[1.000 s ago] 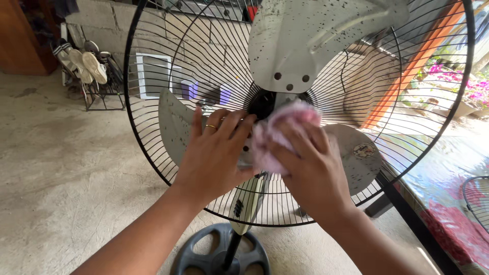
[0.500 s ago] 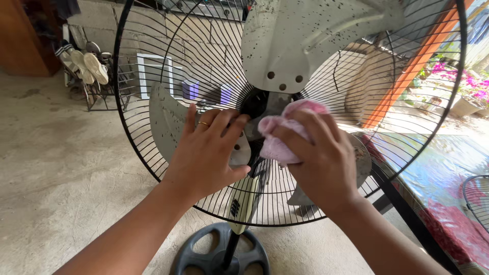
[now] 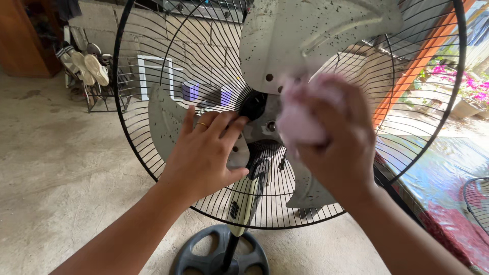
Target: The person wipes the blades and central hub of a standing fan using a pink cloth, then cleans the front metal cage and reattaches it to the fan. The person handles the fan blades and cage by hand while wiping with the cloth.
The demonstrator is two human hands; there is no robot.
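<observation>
Cloth in right hand, at fan blade.

A home's semi-open porch or yard area is shown. Well to the left of the hands, pale worn shoes are kept on a black wire shoe rack against a grey concrete-block wall. Below the hands, a rough bare cement floor is seen. To their right, a patterned plastic table cover is laid out, and beyond it sunlit pink flowering plants are visible outdoors.
</observation>
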